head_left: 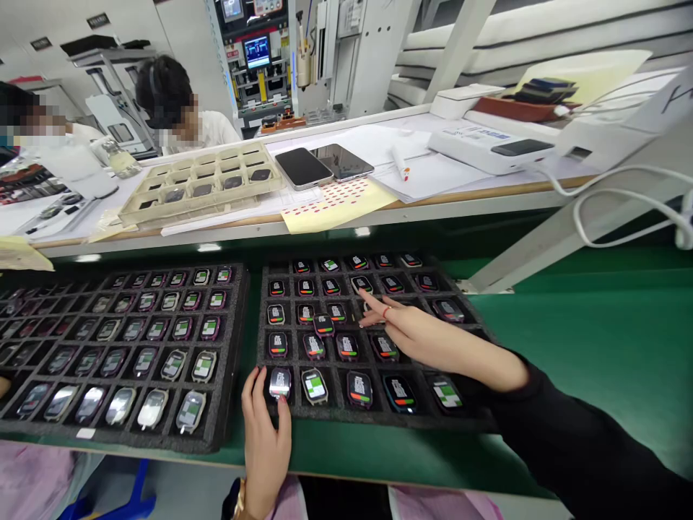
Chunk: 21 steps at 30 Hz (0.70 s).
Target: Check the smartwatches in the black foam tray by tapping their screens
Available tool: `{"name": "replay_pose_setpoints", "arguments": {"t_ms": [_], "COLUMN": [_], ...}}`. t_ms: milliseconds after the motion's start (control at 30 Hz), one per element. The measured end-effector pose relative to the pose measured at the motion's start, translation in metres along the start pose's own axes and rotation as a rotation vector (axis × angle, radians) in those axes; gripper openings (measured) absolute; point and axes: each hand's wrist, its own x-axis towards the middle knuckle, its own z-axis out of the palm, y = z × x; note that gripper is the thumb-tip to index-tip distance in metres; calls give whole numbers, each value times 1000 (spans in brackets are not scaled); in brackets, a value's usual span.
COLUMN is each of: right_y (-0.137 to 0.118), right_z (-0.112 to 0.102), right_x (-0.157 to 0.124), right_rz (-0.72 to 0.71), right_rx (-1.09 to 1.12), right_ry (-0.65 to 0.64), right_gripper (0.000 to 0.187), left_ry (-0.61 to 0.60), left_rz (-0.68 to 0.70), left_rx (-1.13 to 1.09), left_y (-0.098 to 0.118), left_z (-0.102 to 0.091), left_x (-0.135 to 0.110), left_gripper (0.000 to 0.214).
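A black foam tray (346,413) holds rows of smartwatches with lit screens, many showing white text above a red and green bar. My left hand (266,437) rests at its near left corner, fingers apart. The thumb lies at the lower edge of a smartwatch (280,385) there. Over the middle of the tray reaches my right hand (408,325), index finger stretched to a smartwatch (362,283) in the second row from the back. Its other fingers are spread and partly cover a watch below. One watch (323,324) sits across a divider, outside the compartments.
A second foam tray (219,419) full of watches lies to the left on the green table (585,375). Above, a shelf carries a cream tray (200,204), phones (303,167), papers and a white box (487,148). A slanted post (563,224) stands at right. Two people sit beyond.
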Motion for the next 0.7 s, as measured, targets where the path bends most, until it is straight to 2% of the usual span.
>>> {"name": "replay_pose_setpoints", "arguments": {"t_ms": [100,200,300,400,533,700], "right_y": [-21,-42,-57,-66,-74,-76], "right_z": [7,24,47,65,76,85], "right_x": [-19,-33,-39,-36,-27,-19], "right_rz": [-43,-103,-124,-139,-204,-202], "right_rx": [51,111,126,48,-73,-180], "right_ry": [82,155,263,340,301,213], "right_gripper": [64,63,66,69,65,51], "left_ry": [-7,-3,13,21,22,41], "left_rz": [-3,3,25,47,69,84], "left_rx": [-4,-4,6,13,13,5], "left_y": [0,0,0,-1,-2,-2], "left_z": [0,1,2,3,3,3], "left_x": [0,0,0,1,1,1], "left_gripper": [47,46,46,46,46,47]}}
